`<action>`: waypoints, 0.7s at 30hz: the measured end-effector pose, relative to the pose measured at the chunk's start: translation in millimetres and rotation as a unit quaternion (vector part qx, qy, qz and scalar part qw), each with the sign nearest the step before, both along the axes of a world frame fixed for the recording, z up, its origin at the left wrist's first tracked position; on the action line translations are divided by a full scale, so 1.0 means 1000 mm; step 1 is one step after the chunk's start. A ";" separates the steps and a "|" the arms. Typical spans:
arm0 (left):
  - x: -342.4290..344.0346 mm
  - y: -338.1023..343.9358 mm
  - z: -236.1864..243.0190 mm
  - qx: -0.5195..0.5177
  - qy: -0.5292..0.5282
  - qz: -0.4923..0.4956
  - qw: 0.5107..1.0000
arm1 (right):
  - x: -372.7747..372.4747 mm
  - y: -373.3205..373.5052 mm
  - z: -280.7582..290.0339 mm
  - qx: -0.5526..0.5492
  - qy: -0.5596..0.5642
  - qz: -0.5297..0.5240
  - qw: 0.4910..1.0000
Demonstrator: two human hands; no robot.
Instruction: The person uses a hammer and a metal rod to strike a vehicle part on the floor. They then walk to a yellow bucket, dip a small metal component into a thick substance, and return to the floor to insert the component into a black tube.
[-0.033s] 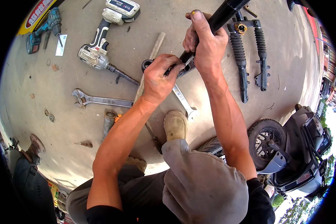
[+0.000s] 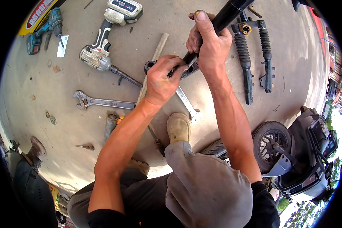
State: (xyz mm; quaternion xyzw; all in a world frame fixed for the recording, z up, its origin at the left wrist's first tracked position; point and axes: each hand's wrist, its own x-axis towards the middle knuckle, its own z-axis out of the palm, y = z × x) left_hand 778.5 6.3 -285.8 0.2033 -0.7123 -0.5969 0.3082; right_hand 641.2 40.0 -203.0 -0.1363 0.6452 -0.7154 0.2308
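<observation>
A thick black tube [image 2: 231, 14] slants down from the top edge toward the middle. My right hand [image 2: 212, 47] is wrapped round it, thumb pointing up along its side. My left hand [image 2: 160, 79] is closed at the tube's lower end, fingertips pressed on a dark part I cannot make out. Beside those fingers shows a black ring-shaped end [image 2: 148, 67]. Just below my hands an open-ended wrench [image 2: 187, 100] lies on the ground, its upper end hidden behind the left hand. To the left lies a wooden stick [image 2: 155, 51], partly covered by my left hand.
Left on the concrete lie a white impact wrench [image 2: 97, 57], an adjustable wrench [image 2: 106, 102], a teal drill [image 2: 53, 24] and a small screwdriver [image 2: 86, 147]. A motorcycle front fork [image 2: 242, 53] lies right. A wheel [image 2: 271, 142] and scooter body [image 2: 307, 152] stand at lower right.
</observation>
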 end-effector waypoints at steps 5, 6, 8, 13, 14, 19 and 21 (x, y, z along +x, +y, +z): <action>-0.001 -0.003 0.004 -0.026 -0.016 -0.012 0.999 | -0.002 -0.001 -0.003 0.005 -0.002 0.004 1.000; -0.001 -0.003 0.001 -0.030 -0.010 -0.015 0.999 | -0.003 -0.001 -0.003 0.006 -0.001 0.005 1.000; -0.002 -0.002 -0.001 -0.021 -0.007 -0.013 1.000 | -0.005 -0.003 -0.002 0.003 -0.001 0.008 1.000; -0.002 -0.004 0.014 0.048 -0.066 0.018 0.996 | -0.008 -0.006 -0.005 0.004 -0.016 0.004 1.000; -0.002 -0.006 0.015 0.052 -0.070 0.002 0.996 | -0.008 -0.004 -0.005 0.005 -0.013 0.006 1.000; -0.003 -0.011 0.010 0.073 -0.072 -0.022 0.994 | -0.007 -0.006 -0.001 0.010 -0.006 0.006 1.000; -0.002 -0.013 0.008 0.078 -0.073 -0.034 0.994 | -0.005 -0.006 -0.002 0.008 -0.005 0.008 1.000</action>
